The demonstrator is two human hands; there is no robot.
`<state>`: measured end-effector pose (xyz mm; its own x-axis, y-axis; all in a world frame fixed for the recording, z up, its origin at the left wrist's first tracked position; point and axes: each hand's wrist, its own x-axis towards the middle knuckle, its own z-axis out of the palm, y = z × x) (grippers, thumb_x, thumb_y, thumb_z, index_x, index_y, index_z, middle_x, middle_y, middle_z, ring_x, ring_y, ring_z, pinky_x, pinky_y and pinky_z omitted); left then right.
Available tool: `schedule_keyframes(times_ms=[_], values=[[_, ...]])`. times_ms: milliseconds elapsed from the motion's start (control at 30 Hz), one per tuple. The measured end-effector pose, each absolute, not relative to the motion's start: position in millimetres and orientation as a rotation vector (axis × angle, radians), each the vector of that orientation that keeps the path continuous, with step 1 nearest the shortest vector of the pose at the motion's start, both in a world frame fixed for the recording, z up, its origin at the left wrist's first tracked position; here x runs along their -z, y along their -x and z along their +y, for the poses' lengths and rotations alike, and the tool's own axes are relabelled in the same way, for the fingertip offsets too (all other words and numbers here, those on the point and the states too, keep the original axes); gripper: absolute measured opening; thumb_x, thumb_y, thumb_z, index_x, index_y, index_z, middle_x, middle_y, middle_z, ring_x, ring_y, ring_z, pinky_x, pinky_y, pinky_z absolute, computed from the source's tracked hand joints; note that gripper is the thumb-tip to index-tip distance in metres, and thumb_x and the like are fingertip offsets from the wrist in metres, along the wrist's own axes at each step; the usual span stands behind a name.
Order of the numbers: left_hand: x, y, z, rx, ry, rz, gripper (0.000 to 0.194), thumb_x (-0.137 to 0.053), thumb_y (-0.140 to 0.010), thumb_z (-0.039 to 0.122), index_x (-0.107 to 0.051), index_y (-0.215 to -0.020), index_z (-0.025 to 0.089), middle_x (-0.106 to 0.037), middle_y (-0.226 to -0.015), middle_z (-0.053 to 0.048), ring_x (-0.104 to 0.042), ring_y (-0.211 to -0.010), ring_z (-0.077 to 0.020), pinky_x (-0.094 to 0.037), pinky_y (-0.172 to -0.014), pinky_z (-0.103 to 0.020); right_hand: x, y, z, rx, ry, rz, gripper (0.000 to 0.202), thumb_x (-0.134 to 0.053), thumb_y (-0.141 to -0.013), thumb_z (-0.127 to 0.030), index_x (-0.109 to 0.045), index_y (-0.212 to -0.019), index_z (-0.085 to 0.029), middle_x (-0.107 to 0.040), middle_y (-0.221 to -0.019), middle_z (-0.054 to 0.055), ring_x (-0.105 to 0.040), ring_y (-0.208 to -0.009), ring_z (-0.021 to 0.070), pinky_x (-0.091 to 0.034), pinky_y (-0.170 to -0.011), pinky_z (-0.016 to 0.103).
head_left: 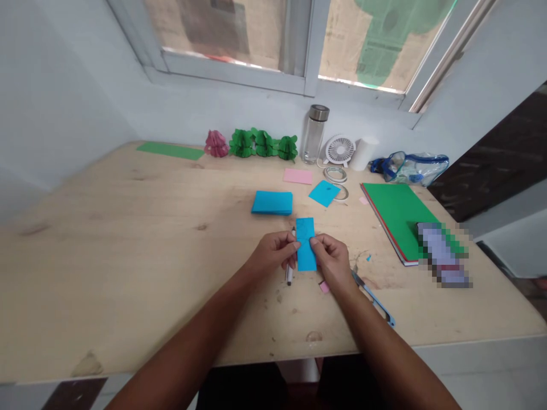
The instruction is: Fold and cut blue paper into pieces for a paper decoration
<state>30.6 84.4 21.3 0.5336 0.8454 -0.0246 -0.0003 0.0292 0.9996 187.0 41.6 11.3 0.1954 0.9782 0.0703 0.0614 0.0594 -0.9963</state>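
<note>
A narrow blue paper strip [306, 256] is held upright between both hands, near the table's front middle. My left hand [280, 249] pinches its left edge with thumb and fingers. On the opposite edge my right hand [330, 253] grips it the same way. Beneath my left hand lies a marker pen [289, 276], partly hidden. A stack of blue paper [272, 203] rests just beyond my left hand, and a separate blue piece [324, 193] lies farther back to the right. Beside my right forearm is a light blue cutter [378, 302]; a small pink scrap [324, 286] sits below my right hand.
Along the wall stand green paper shapes [262, 143], a pink one [216, 143], a glass bottle [314, 136], a small fan [340, 150] and a white roll [364, 154]. Tape rolls [335, 173] lie in front. A green folder [401, 219] and clear pouch [421, 168] are right.
</note>
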Motion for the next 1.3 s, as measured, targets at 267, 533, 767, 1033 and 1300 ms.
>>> schedule_keyframes(times_ms=[267,533,767,1033,1300], values=[[-21.7,-30.8,83.6,-0.762,-1.422,0.814,0.036,-0.061,-0.078,0.049,-0.053,-0.063,0.018,-0.059,-0.051,0.002,-0.05,-0.043,-0.0086,-0.039,-0.045,-0.02,-10.3,-188.2,41.5,-0.993,1.303,-1.129,0.04,-0.061,-0.077,-0.054,-0.055,-0.061,-0.018,-0.041,-0.051,-0.005,-0.034,-0.048,0.0085,-0.028,-0.046,0.022],[-24.0,-30.7,83.5,-0.739,-1.424,0.821,0.037,-0.063,-0.076,0.051,-0.051,-0.062,0.018,-0.06,-0.051,0.002,-0.05,-0.043,-0.0086,-0.039,-0.046,-0.021,-9.8,-189.3,41.4,-0.992,1.317,-1.133,0.039,-0.061,-0.077,-0.053,-0.056,-0.062,-0.018,-0.042,-0.051,-0.006,-0.035,-0.048,0.0089,-0.028,-0.046,0.022],[-24.5,-31.0,82.8,-0.735,-1.419,0.826,0.038,-0.062,-0.076,0.052,-0.051,-0.062,0.019,-0.059,-0.051,0.002,-0.05,-0.043,-0.0091,-0.039,-0.046,-0.022,-9.7,-189.9,41.8,-0.994,1.32,-1.139,0.039,-0.061,-0.077,-0.054,-0.056,-0.062,-0.018,-0.043,-0.052,-0.005,-0.036,-0.048,0.0092,-0.029,-0.046,0.022],[-23.8,-30.9,83.3,-0.73,-1.416,0.818,0.037,-0.062,-0.076,0.05,-0.051,-0.061,0.018,-0.058,-0.051,0.002,-0.049,-0.043,-0.0089,-0.039,-0.047,-0.021,-9.5,-189.6,41.5,-1.0,1.318,-1.134,0.039,-0.061,-0.077,-0.054,-0.055,-0.061,-0.019,-0.041,-0.051,-0.006,-0.034,-0.048,0.0087,-0.028,-0.046,0.022],[-23.2,-30.8,83.5,-0.726,-1.415,0.815,0.034,-0.062,-0.078,0.047,-0.051,-0.062,0.018,-0.058,-0.052,0.002,-0.049,-0.044,-0.0084,-0.038,-0.047,-0.021,-11.1,-188.9,40.8,-1.002,1.312,-1.14,0.037,-0.06,-0.077,-0.052,-0.055,-0.062,-0.019,-0.043,-0.052,-0.005,-0.035,-0.049,0.009,-0.029,-0.046,0.022]])
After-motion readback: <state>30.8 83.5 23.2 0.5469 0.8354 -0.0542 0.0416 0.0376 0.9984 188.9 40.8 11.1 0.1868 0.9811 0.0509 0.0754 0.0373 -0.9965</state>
